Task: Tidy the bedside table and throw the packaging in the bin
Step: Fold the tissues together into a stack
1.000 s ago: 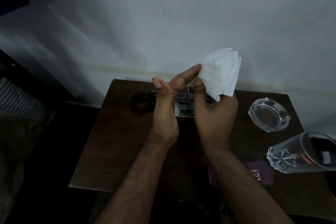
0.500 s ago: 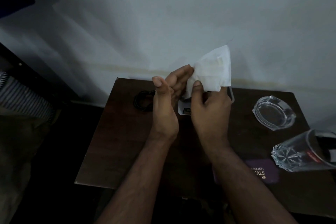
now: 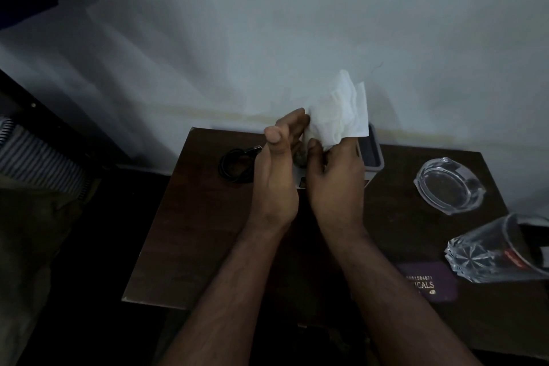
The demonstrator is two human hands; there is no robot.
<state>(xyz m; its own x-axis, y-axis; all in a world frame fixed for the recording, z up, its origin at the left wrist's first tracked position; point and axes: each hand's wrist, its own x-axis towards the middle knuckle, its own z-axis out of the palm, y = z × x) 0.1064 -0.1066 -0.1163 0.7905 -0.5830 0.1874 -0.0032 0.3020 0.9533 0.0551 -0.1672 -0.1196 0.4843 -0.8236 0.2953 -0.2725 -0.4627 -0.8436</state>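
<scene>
From the head camera, looking down in dim light, both bare forearms reached forward over a dark wooden bedside bench (image 3: 184, 232) set against a pale wall. The right hand (image 3: 334, 184) pinched a crumpled white tissue (image 3: 341, 111), its grip closed on the lower edge, holding the tissue above the bench's far side. The left hand (image 3: 274, 178) stood edge-on just beside it, grip open, fingers straight with the tips touching the tissue. Behind the hands a small white box (image 3: 371, 151) sat on the bench, mostly hidden. A coiled black cable (image 3: 234, 165) lay to the left. To the right lay a clear glass ashtray (image 3: 448, 184), a tumbler on its side (image 3: 493, 249) and a purple card (image 3: 427, 284)
</scene>
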